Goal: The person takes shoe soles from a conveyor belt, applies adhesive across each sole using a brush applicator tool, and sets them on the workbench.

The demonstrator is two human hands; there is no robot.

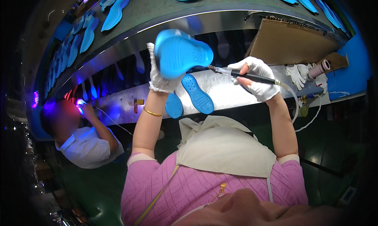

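Evidently, two hands are at work, each covered by one white knit glove. By the left hand, one bright blue, moulded shoe sole is gripped at its left side and held raised above the bench; its face is marked by fine ridges and, toward the narrower end, by small dimples, and it is slightly blurred. By the right hand, closed with bare thumb and fingertip showing, one slim black pen-like tool with a clear collar and dark tip is clasped. The tip is held just beside the sole's narrower end; whether contact is made cannot be told.

Below, two further flat blue soles are laid on the smooth, shiny metal bench, the left one partly hidden by the wrist. To the right, crumpled white fabric gloves are placed near one pink cylindrical roll, beneath one brown corrugated cardboard box. On the dull green belt, five blue soles can be counted along the top right; those at left are overlapped too closely to be counted.
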